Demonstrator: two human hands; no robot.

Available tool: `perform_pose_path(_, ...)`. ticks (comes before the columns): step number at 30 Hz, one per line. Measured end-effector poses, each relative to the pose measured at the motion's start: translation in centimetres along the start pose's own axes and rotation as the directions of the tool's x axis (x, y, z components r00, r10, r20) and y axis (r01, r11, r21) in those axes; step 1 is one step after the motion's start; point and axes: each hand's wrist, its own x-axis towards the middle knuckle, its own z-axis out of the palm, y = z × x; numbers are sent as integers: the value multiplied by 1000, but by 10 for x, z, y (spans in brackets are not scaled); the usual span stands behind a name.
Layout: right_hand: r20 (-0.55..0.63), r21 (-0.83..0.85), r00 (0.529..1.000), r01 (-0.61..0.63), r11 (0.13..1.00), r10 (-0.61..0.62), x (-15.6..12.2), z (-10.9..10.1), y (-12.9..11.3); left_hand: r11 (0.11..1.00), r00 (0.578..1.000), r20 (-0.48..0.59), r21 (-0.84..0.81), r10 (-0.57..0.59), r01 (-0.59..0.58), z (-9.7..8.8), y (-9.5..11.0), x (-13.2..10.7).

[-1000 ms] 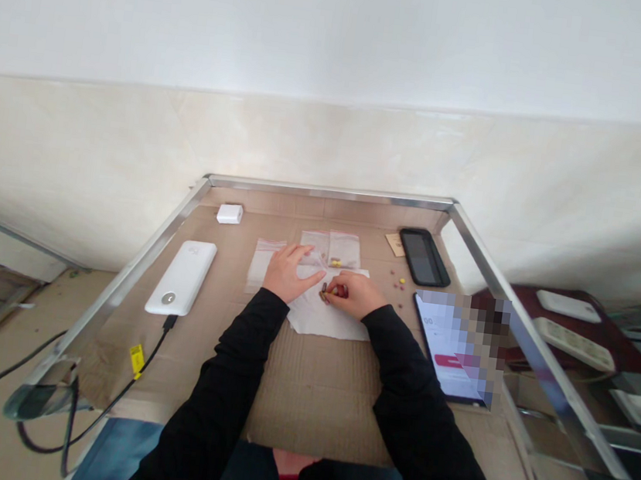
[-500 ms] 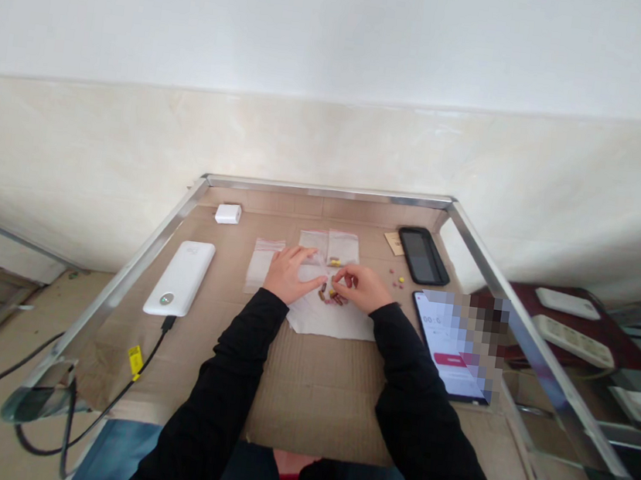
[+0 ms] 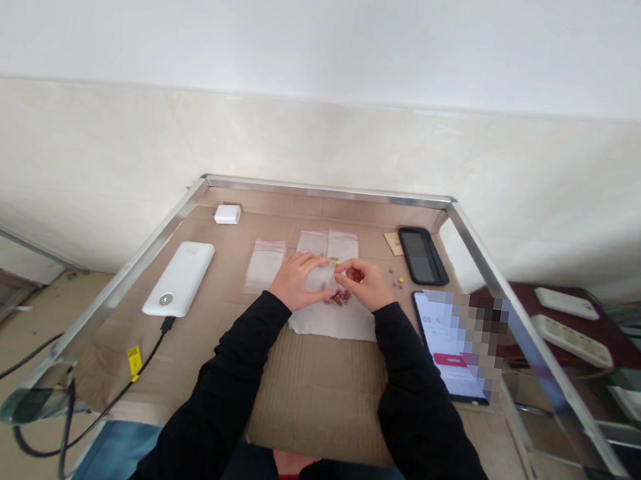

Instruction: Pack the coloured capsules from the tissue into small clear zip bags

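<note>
My left hand holds a small clear zip bag up off a white tissue, fingers pinched on its edge. My right hand is closed in a pinch at the bag's mouth, with something small and reddish between the fingers. Several small red and brown capsules lie on the tissue just below the hands. More clear zip bags lie left of the hands, and others lie behind them.
A white power bank with a black cable lies at the left, a white charger behind it. A dark phone and a lit tablet sit at the right. A few loose pills lie near the phone. Metal rails edge the table.
My left hand has lifted off the tissue and taken up a clear bag. My right hand rose from the capsule pile to the bag's mouth with its pinch closed.
</note>
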Motion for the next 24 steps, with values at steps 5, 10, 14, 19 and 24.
perform_pose_path(5, 3, 18, 1000, -21, 1000, 21, 0, 0, -1, 1000, 999, -36, 13, -1, 2, 0, -1, 0)
perform_pose_path(10, -48, -24, 999, -19, 1000, 18, -1, -5, 2, 995, 995, -81, 77, -62, 68, -2, -4, -1)
perform_pose_path(14, 37, -162, 999, -13, 987, 19, -2, -6, 4, 986, 987, -118, 114, -110, 123, -4, -7, -1)
perform_pose_path(19, 174, -338, 984, 39, 940, 22, -4, -2, 4, 983, 987, -108, 122, -122, 135, -5, -9, -1)
perform_pose_path(24, 223, -410, 975, 89, 908, 6, -4, -1, 5, 984, 987, -108, 122, -120, 133, -3, -9, -1)
